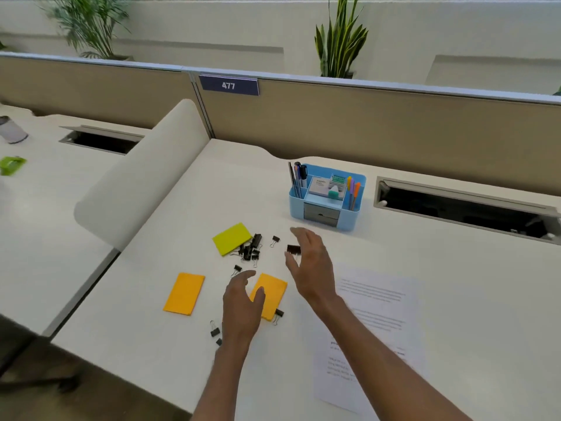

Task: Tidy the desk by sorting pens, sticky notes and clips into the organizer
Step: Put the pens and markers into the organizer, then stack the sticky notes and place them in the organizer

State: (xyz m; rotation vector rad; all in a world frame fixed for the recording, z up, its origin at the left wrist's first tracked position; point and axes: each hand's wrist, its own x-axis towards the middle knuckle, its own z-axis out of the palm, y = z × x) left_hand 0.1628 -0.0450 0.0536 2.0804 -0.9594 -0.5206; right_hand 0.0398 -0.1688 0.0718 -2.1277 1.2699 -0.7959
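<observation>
Both hands are out over the desk (425, 268). L hand (241, 302) hovers over the near-right orange pad (273, 291), fingers spread apart, nothing in them; thumb sits across the pad's left edge. R hand (311, 262) is further fwd, fingers loosely apart and curved, w/ a large black clip (293, 248) just at the fingertips. Can't tell if it's touching it, no grip on it.

Other orange pad (184, 293) lies to the left, well apart. Yellow pad (232, 238) is further back, a clip pile (251, 250) touching its right edge. Loose clips are scattered round: one by the near-right pad's bottom corner, a couple near the L wrist.

Blue organizer (328, 197) stands behind the R hand, pens (299, 177) upright in its left slot, more in the right. Printed sheet (373, 329) lies under the R forearm.
</observation>
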